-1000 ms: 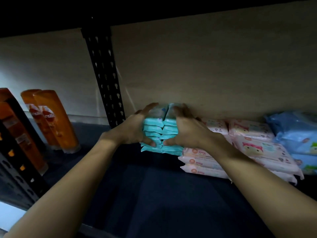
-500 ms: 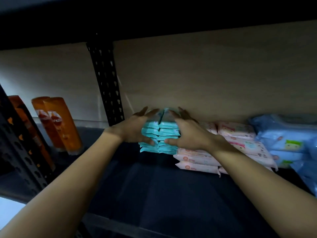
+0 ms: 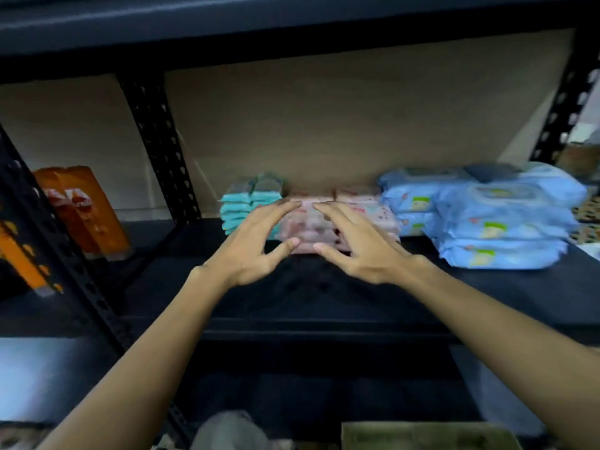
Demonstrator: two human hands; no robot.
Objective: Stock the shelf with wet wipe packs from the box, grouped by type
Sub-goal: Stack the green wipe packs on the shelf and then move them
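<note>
I see both hands spread wide and holding nothing: my left hand and right hand hover in front of the pink wipe packs on the dark shelf. Teal wipe packs stack just left of them, blue wipe packs to the right, orange bottles far left
</note>
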